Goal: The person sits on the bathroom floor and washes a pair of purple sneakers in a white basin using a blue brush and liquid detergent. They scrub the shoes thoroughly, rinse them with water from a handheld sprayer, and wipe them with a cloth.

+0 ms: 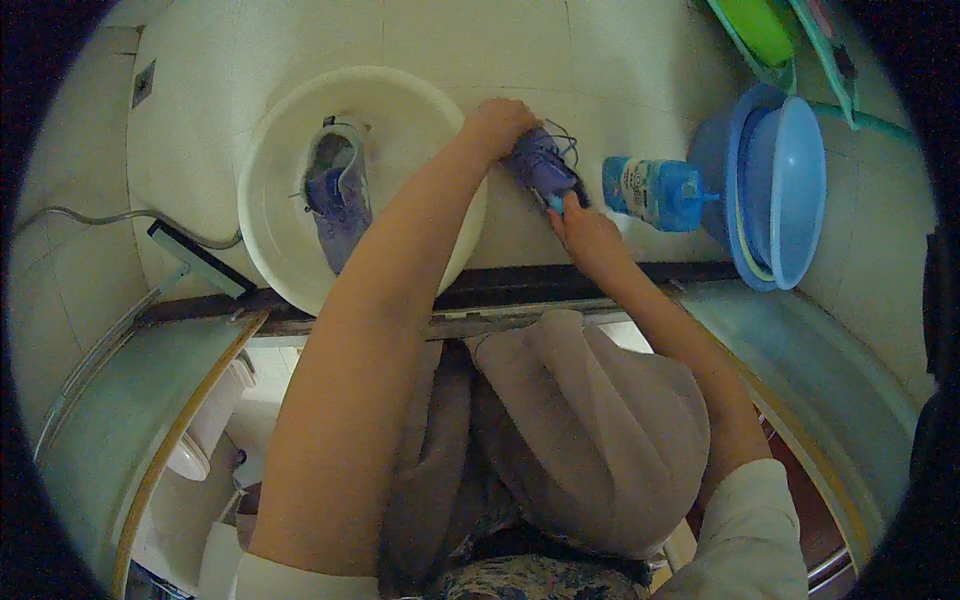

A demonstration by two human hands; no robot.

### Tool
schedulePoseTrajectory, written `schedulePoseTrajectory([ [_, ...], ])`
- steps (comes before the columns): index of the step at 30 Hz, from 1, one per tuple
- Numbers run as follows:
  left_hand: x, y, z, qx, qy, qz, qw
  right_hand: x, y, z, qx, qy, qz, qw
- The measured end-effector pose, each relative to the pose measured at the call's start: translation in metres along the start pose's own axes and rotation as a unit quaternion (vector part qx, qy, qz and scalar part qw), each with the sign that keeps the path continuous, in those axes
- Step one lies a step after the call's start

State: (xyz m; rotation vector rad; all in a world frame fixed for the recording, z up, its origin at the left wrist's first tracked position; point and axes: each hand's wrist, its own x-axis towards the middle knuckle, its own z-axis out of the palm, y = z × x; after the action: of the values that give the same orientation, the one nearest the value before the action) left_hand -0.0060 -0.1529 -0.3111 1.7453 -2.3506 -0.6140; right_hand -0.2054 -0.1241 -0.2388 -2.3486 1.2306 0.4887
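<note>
A purple lace-up shoe [543, 162] is between my two hands, just right of a cream basin. My left hand [503, 125] grips its far end, fingers closed and partly hidden, with loose laces beside them. At the near end, my right hand [592, 238] is closed on a small light-blue brush [557, 203], which presses against the shoe; most of the brush is covered by my fingers. The matching purple shoe [338, 190] with a grey lining lies inside the cream basin [270, 130], toe toward me.
Right of my hands lies a blue liquid bottle [655, 193] on its side, its pump toward the stacked blue basins [800, 190]. A squeegee [200, 260] and a grey hose [130, 215] are at left. A dark door track [500, 290] crosses in front of me.
</note>
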Motion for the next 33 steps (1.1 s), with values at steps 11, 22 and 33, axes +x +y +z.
schedulePoseTrajectory([
  [11,-0.005,0.008,-0.004,0.010,-0.094,-0.013,0.995,0.000,0.013,0.004,0.012,-0.015,-0.040,0.999],
  [22,0.007,0.008,-0.007,0.062,-0.049,0.027,0.997,0.038,0.018,0.021,0.039,0.028,0.000,0.999],
  [33,0.005,0.019,-0.008,0.042,-0.091,-0.043,0.994,0.026,0.020,0.001,0.092,0.074,0.055,0.991],
])
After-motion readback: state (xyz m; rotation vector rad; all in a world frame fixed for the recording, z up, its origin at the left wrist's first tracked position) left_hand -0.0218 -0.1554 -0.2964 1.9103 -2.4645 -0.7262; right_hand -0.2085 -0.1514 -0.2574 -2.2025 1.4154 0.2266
